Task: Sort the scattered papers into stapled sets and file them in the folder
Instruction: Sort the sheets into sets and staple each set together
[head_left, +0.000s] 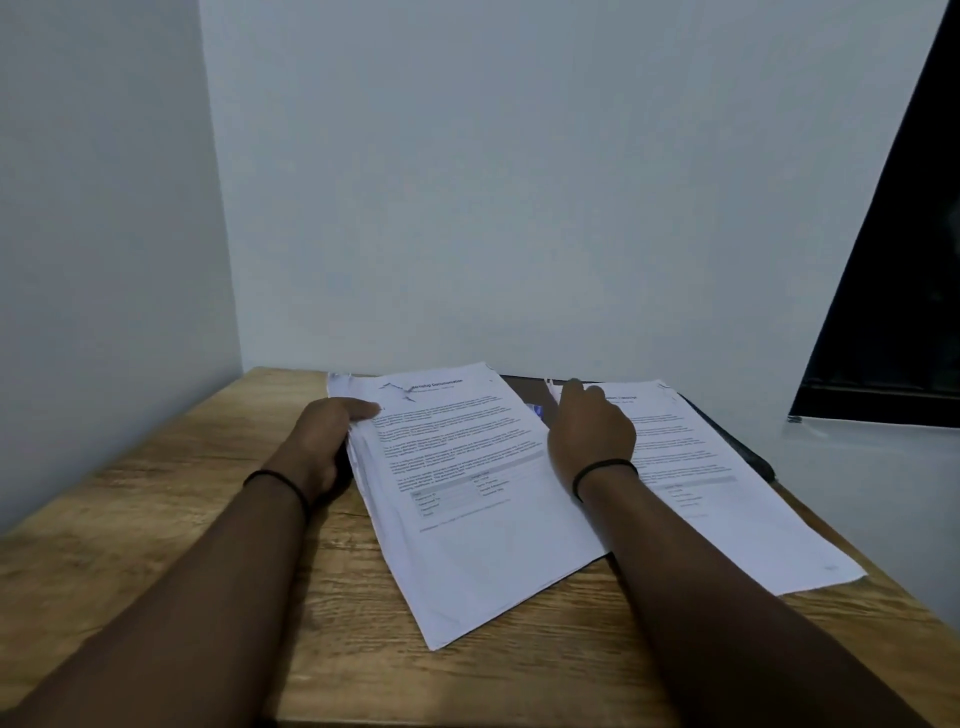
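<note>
Left to right: the left hand (324, 441) is gripping the left edge of a thick stack of white printed sheets (467, 499), thumb lying on top and fingers (363, 410) curled round the edge, on a wood-grain table (156, 519). The right hand (589, 431) is resting on a second, thinner set of white printed pages (717, 488), fingers loosely together and reaching toward its top corner. A dark flat folder (727, 431) is lying beneath that set. The sorting step appears under way; next, the hands likely must square loose, flexible sheets before stapling. No stapler is showing.
</note>
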